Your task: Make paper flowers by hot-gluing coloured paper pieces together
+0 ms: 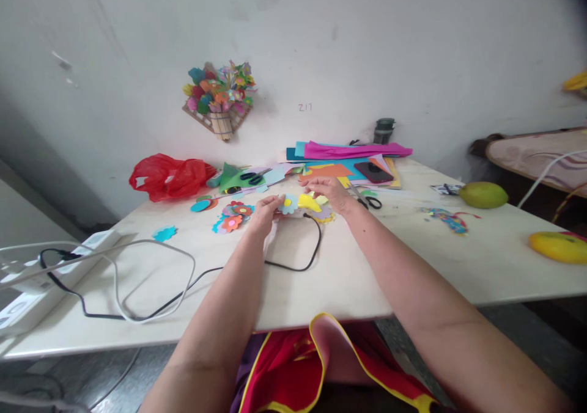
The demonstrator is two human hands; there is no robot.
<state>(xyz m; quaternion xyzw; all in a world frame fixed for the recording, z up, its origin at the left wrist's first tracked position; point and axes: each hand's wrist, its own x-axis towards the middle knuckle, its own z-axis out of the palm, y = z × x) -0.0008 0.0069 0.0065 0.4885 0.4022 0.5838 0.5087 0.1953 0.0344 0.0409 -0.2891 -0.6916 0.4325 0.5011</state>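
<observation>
My left hand (265, 212) is closed on the edge of a light blue paper flower (288, 204) with a yellow round centre. Just right of that flower lies a bright yellow piece (309, 203), its kind unclear; a black cord ends close below it. Over this piece hovers my right hand (326, 192), fingers loosely bent and apart, with nothing visible in them. Lilac and yellow paper flowers (324, 215) lie partly hidden under it. Left of my left hand is a cluster of orange, blue and red paper flowers (233, 217).
Scissors (369, 201) lie beside my right wrist, more scissors (253, 176) further back. Coloured sheets (358, 151) and a phone (373, 172) are at the back. A red plastic bag (169, 178), power strip (59, 272), loose cables and a green mango (483, 194) stand around.
</observation>
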